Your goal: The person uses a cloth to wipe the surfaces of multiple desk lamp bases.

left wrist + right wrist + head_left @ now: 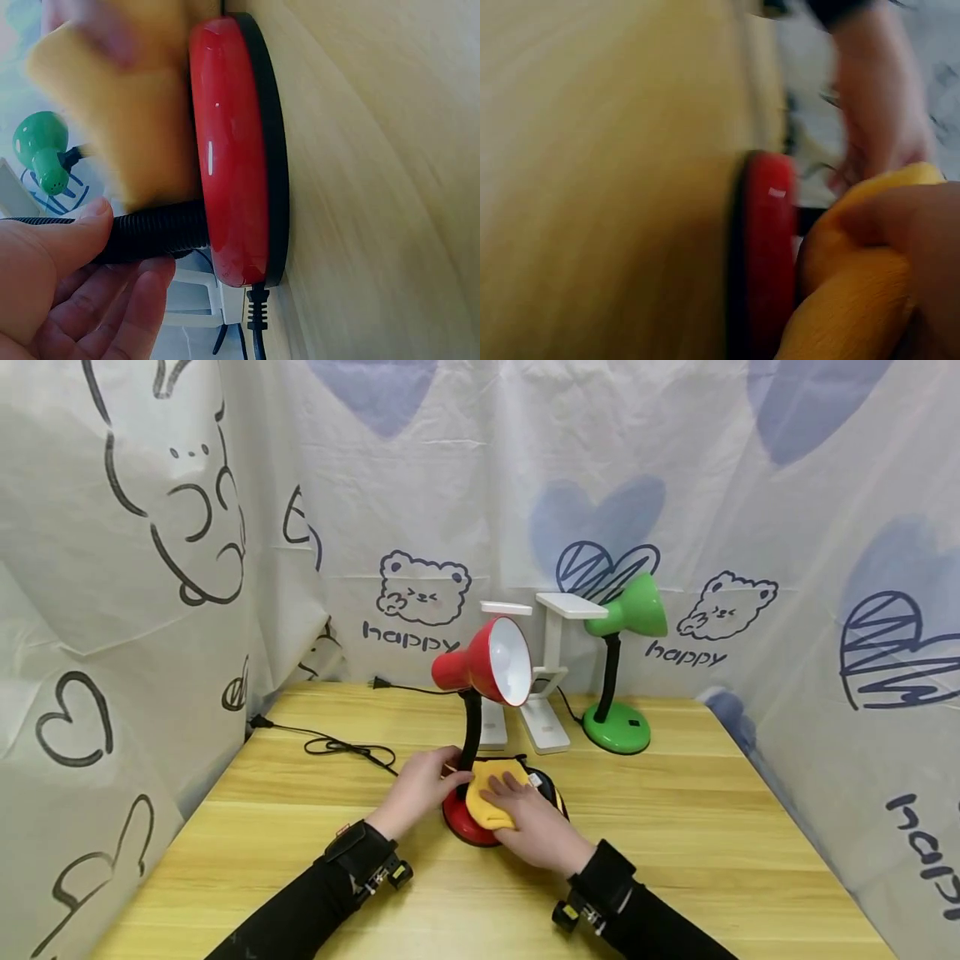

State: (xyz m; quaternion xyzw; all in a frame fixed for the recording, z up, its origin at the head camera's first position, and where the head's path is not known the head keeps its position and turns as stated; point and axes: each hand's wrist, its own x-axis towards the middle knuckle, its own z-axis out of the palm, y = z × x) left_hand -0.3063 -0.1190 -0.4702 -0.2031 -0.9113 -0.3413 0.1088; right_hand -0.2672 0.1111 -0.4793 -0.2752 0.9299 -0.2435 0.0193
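Note:
A red desk lamp (472, 664) with a white-lined shade stands upright on a round red base (236, 150). My left hand (423, 789) grips its black ribbed neck (157, 232) low down, thumb on one side and fingers on the other. A yellow cloth (491, 797) lies over part of the base, beside the neck. My right hand (536, 827) holds this cloth against the base, with a thumb or finger pressed into its folds in the right wrist view. The cloth is blurred in the left wrist view.
Behind the cloth sits a dark rounded item (546, 787), partly hidden. Farther back stand white lamps (543, 727) and a green desk lamp (618, 727). A black cord with a plug (345, 745) lies to the left on the wooden table (675, 860). Printed curtains (337, 485) surround the table.

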